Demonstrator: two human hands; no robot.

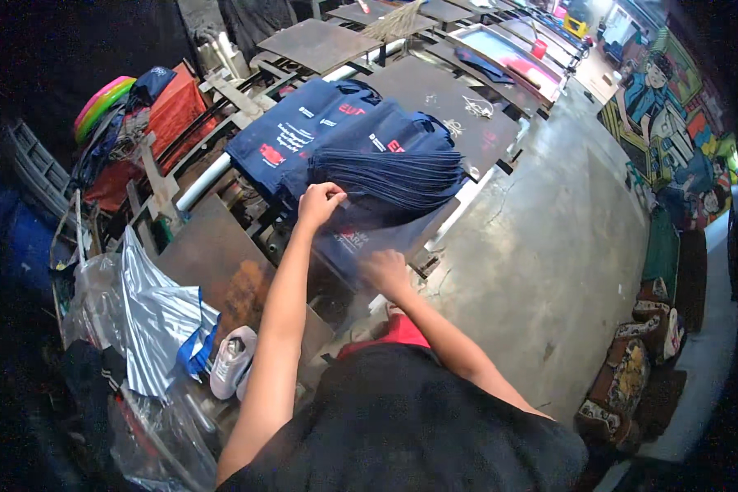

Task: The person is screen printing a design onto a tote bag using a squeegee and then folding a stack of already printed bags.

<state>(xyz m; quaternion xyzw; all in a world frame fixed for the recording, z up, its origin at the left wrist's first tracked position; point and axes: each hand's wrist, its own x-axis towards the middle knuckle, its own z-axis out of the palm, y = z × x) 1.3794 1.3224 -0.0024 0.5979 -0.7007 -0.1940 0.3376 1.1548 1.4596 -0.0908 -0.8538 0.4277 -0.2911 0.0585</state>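
Observation:
A thick stack of navy cloth bags (385, 179) lies with its many edges fanned toward me, on top of flatter navy bags with red and white print (291, 135). My left hand (324, 203) is at the stack's near left corner, its thumb and fingers pinched together; what lies between them is too small to make out. Below the stack spreads a hazy, see-through-looking sheet (348, 243) with pale print, blurred at its near end. My right hand (385, 275) is at that near end, smeared by motion, so its fingers do not show.
Flat boards on metal frames (320, 43) run away in a row. Tangled pale string (476, 107) lies on the board beyond the bags. At left are silver sheeting (160, 316), a shoe (232, 361) and an orange-red cover (176, 119). Concrete floor (541, 271) stretches along the right.

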